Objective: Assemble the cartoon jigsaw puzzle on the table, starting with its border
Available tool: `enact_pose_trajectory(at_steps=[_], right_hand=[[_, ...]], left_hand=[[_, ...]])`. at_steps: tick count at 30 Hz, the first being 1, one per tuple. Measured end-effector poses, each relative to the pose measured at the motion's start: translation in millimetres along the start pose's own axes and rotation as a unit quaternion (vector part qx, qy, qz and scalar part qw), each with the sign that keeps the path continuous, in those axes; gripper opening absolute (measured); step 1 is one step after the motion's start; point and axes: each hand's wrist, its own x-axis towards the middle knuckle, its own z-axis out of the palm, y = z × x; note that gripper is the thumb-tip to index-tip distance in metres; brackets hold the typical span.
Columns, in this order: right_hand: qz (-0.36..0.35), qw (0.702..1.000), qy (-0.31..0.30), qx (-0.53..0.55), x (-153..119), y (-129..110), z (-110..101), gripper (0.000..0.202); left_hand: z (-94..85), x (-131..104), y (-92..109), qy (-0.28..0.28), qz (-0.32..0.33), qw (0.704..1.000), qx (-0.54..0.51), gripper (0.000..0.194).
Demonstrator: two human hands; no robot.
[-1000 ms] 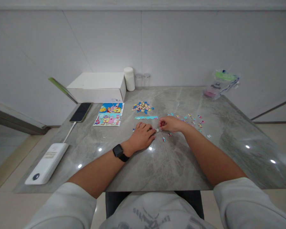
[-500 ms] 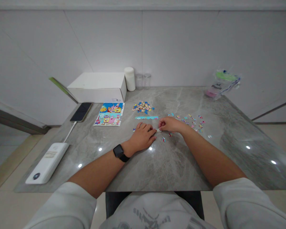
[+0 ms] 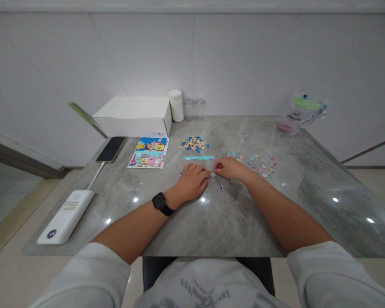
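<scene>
My left hand point(image 3: 192, 183) lies flat on the table, its fingers stretched over a row of joined jigsaw pieces point(image 3: 214, 175) that it mostly covers. At the right end of that row, my right hand point(image 3: 227, 167) pinches a jigsaw piece, largely hidden by the fingertips. Just beyond both hands is a finished light-blue puzzle strip point(image 3: 199, 158). A loose red and blue piece point(image 3: 221, 187) rests below my right hand, with another near the wrist. To the right, several pieces point(image 3: 262, 165) are scattered. A heap of blue and yellow pieces point(image 3: 194, 144) sits farther back.
At left lie a printed cartoon picture sheet point(image 3: 148, 154), a phone point(image 3: 111, 149) cabled to a white power bank point(image 3: 66, 217). Behind stand a white box point(image 3: 131, 117), a white bottle point(image 3: 176, 105) and two clear jars point(image 3: 194, 110). A plastic bag point(image 3: 301, 114) is at back right.
The whole view has shifted slightly. Both hands stay at the row of pieces, with my right fingertips still pinched at its right end; little else differs.
</scene>
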Motion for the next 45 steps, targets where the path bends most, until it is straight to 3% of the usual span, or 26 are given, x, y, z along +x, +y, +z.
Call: enact_pose_trajectory(at_steps=[7,13,21,45], right_hand=[[-0.059,0.997,0.055,0.006,-3,-10,-3,0.015],[-0.108,0.991,0.067,-0.035,-9,-27,11,0.024],[-0.103,0.991,0.077,-0.04,-12,-37,24,0.019],[-0.138,0.984,0.088,-0.068,-11,-33,26,0.019]], left_hand=[[-20.4,-6,-29,0.065,-0.101,0.993,0.001,0.035],[-30.4,-12,-45,0.002,-0.103,0.994,0.027,0.025],[-23.4,-13,-46,-0.041,-0.075,0.996,0.035,0.02],[-20.7,-10,-39,-0.033,-0.075,0.996,0.027,0.018]])
